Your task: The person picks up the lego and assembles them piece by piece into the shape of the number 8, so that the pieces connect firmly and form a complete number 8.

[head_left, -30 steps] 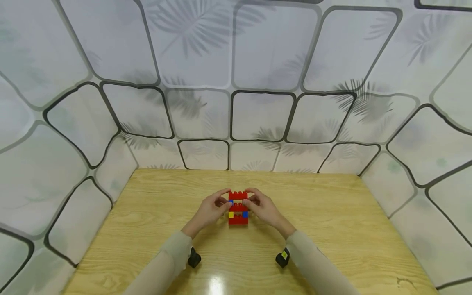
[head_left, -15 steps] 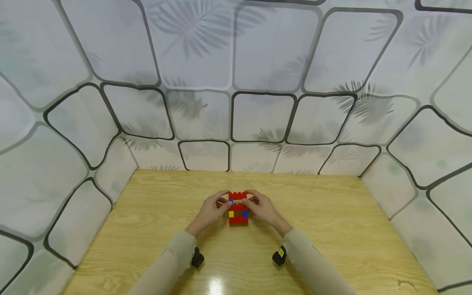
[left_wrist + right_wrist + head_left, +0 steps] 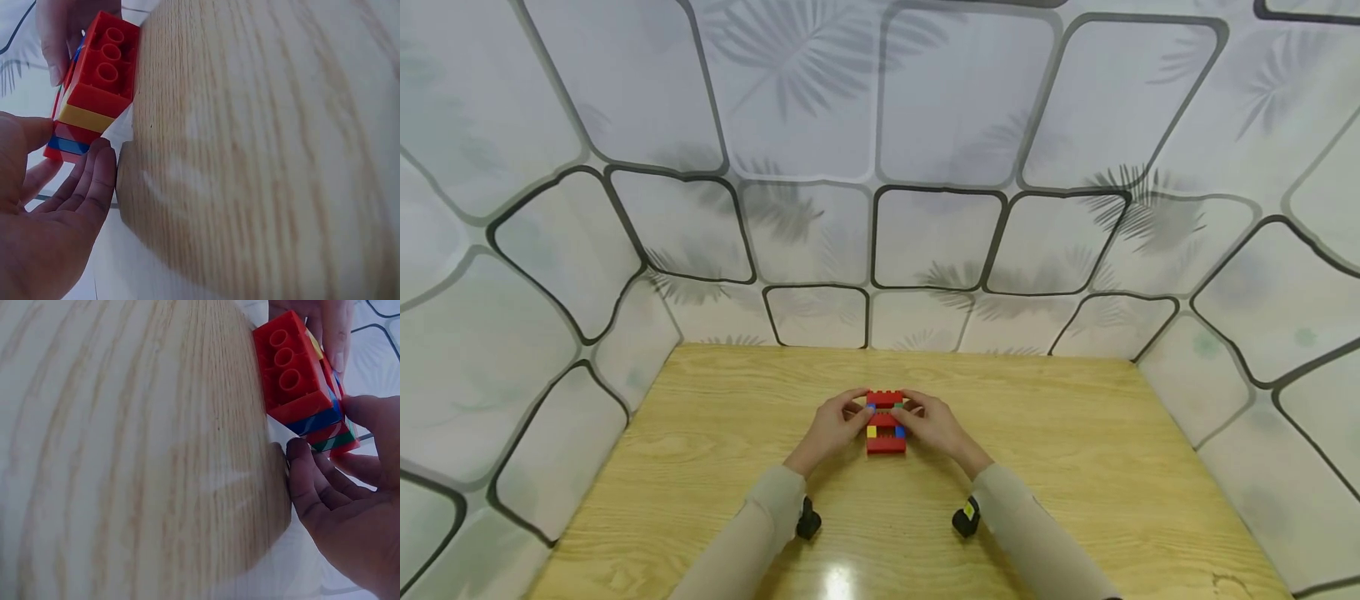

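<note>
A toy brick stack [image 3: 886,446] stands between my hands, its near red brick turning a hollow underside with round tubes toward the wrist cameras. It has three long red bricks with small bricks between them at both sides. On the left are a yellow brick [image 3: 87,117] and a blue brick [image 3: 67,145]; on the right, another blue brick [image 3: 315,420] and a green brick [image 3: 334,440]. My left hand [image 3: 835,429] grips the stack's far left end between thumb and fingers. Mirroring it, my right hand [image 3: 934,425] grips the far right end.
The light wooden table [image 3: 1045,475] lies under both arms. A patterned cloth wall [image 3: 936,237] rises behind it and along both sides. Small black cameras hang at the left wrist [image 3: 808,520] and the right wrist [image 3: 966,518].
The stack's near end has shifted slightly away from me, and its upper studs show less. The green brick now shows by my right thumb. Both wrists have drawn slightly inward; both hands keep their grip.
</note>
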Motion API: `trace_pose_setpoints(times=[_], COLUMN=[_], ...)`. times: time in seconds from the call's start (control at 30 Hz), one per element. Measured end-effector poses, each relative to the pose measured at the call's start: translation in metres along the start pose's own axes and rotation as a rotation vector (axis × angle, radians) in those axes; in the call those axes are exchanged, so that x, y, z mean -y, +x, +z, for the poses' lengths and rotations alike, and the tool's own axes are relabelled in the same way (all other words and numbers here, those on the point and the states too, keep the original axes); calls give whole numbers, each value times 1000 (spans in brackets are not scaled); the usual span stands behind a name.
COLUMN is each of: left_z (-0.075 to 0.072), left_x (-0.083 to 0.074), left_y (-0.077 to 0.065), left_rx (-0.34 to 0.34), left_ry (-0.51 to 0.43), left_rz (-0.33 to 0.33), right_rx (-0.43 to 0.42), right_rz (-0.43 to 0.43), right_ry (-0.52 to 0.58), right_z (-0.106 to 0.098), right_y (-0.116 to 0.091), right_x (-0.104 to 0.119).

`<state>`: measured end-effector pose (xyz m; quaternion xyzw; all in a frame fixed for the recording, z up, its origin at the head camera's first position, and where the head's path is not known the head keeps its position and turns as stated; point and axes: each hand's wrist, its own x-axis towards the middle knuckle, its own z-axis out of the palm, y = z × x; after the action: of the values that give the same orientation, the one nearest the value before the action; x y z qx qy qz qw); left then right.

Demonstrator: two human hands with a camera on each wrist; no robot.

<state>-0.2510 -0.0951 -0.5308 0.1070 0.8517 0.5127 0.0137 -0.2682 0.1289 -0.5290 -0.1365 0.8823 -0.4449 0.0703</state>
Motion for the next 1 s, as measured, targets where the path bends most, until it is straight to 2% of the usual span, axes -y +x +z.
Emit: trace_pose_setpoints(times=[0.2,0.5,0.8,1.0], left_z=[0,1,3,3], left_x=[-1,1,2,3], left_y=[1,3,3,4], left_rx=[4,11,16,19], left_ry=[15,31,39,38], left_rz=[-9,-9,6,-9], right_rx=[31,11,6,-4], right_rz=[-2,17,-2,-25], right_ry=[10,-8,-28,-40], right_z=[-1,2,3,4], right_y=[2,3,2,2], right_x=[-1,-1,-2,-4])
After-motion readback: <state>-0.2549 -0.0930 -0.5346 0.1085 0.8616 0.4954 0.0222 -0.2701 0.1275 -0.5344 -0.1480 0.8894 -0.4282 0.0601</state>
